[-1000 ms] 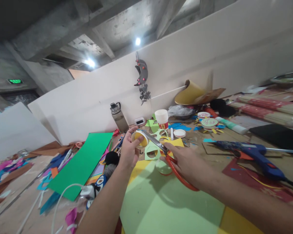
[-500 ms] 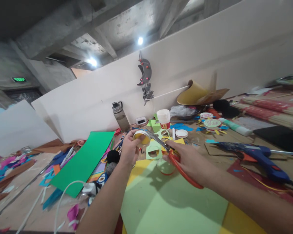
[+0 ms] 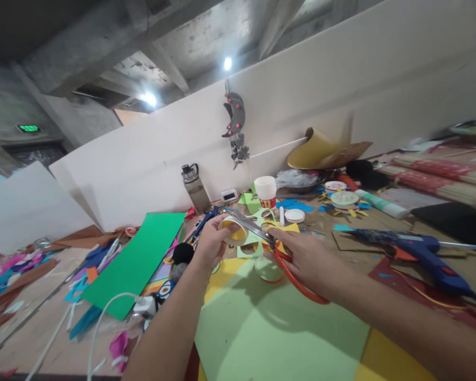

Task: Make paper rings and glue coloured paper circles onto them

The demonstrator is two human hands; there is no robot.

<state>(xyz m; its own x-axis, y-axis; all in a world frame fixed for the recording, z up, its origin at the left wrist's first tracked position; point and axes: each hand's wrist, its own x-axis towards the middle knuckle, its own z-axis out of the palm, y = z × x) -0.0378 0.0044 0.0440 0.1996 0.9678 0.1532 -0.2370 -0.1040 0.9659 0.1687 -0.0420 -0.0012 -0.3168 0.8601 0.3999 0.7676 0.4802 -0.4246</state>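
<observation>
L hand (image 3: 211, 242) w/ white ring (image 3: 238, 233), R hand (image 3: 310, 258) w/ scissors (image 3: 264, 236), EXIT sign (image 3: 29, 128)

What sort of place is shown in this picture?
It looks like a craft workspace: the right hand holds scissors, a blue glue gun lies at the right, and a green sheet lies at the left.

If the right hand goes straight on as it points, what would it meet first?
Likely the round white-and-yellow piece in the left hand: the scissors point toward its edge, though depth is unclear.
</observation>
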